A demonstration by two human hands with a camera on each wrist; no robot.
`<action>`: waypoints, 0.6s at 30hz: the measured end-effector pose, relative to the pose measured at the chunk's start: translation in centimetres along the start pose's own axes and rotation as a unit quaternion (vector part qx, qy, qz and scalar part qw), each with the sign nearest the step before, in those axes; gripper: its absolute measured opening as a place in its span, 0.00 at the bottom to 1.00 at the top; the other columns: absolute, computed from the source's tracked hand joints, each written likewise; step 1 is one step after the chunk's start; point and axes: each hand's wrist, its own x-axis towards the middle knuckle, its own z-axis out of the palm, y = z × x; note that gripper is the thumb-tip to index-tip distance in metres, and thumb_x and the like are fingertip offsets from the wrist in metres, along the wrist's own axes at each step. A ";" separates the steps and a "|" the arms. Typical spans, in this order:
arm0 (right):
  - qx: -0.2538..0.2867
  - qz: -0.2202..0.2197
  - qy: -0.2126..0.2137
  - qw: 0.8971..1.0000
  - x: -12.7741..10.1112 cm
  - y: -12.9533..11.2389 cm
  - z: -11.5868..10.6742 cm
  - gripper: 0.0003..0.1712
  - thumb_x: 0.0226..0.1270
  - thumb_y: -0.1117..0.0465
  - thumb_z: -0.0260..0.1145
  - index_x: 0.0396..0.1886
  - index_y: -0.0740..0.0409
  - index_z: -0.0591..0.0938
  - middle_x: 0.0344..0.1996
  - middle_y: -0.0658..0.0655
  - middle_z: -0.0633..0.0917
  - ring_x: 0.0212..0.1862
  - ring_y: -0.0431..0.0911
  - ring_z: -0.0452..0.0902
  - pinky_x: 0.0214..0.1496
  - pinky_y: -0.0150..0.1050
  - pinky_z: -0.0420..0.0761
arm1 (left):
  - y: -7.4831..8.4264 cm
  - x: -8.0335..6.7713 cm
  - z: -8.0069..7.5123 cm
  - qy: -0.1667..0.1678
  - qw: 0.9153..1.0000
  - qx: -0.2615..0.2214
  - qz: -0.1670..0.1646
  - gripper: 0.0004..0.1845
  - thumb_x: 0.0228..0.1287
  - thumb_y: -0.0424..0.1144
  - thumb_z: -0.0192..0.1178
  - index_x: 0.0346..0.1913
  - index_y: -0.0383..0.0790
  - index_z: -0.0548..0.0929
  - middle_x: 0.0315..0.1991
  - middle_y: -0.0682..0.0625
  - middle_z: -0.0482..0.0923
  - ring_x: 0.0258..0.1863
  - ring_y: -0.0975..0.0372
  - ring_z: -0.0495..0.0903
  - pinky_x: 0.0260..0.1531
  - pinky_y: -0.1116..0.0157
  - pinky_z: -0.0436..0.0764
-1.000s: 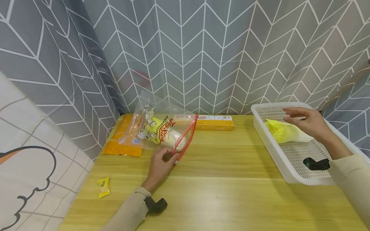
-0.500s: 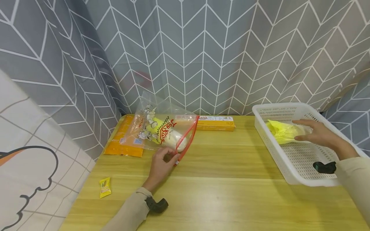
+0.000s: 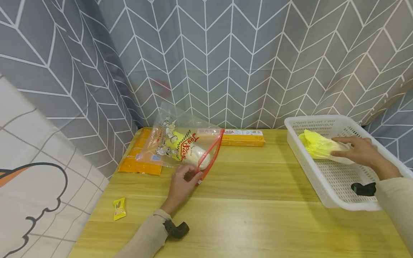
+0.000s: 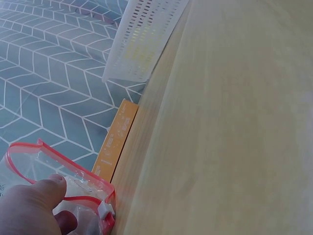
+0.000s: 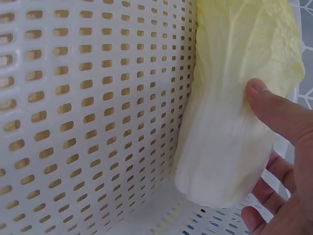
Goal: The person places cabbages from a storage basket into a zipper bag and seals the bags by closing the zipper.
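My left hand (image 3: 183,182) pinches the red zip edge of a clear printed zip bag (image 3: 171,122), whose mouth gapes in the left wrist view. Inside the bag lies a yellow-and-white vegetable, its rounded white end (image 3: 204,162) close to the opening. Over at the right, my right hand (image 3: 360,152) grips a pale napa cabbage (image 5: 230,112) lying in the white basket (image 3: 327,195). The thumb presses on the leaves from one side while the other fingers curl round the far side, partly hidden.
Behind the bag, an orange packet (image 3: 137,157) lies at the back left of the wooden table (image 3: 245,222). An orange-and-white pasta box (image 3: 246,139) stands along the curtain. A small yellow sachet (image 3: 119,209) is at the front left.
My right hand has come down into the basket and taken hold of the napa cabbage, tilting it slightly. The left hand keeps its pinch on the bag edge.
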 end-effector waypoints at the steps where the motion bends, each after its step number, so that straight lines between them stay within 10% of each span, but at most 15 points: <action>1: -0.003 0.005 -0.002 1.000 0.0 0.0 0.0 0.44 0.65 0.43 0.71 0.68 0.69 0.71 0.63 0.85 0.67 0.52 0.76 0.62 0.42 0.67 0.60 | 0.0 0.0 0.0 0.000 1.000 0.000 0.000 0.06 0.60 0.39 0.74 0.32 0.46 0.85 0.33 0.54 0.82 0.35 0.62 0.76 0.35 0.71 0.77; 10: 0.013 0.003 -0.016 1.000 0.1 0.2 0.2 0.42 0.68 0.43 0.68 0.65 0.74 0.73 0.40 0.71 0.81 0.37 0.50 0.71 0.34 0.37 0.68 | -0.2 0.0 0.1 0.003 1.000 0.002 0.006 0.06 0.61 0.39 0.74 0.32 0.46 0.85 0.33 0.54 0.83 0.35 0.61 0.77 0.35 0.71 0.78; 18: 0.029 0.000 -0.087 0.996 -0.4 0.6 0.2 0.51 0.68 0.44 0.68 0.75 0.74 0.59 0.61 0.87 0.70 0.54 0.75 0.74 0.45 0.60 0.78 | 0.1 0.0 -0.1 0.000 1.000 0.019 -0.006 0.07 0.61 0.39 0.74 0.32 0.45 0.84 0.34 0.54 0.83 0.36 0.62 0.76 0.36 0.70 0.77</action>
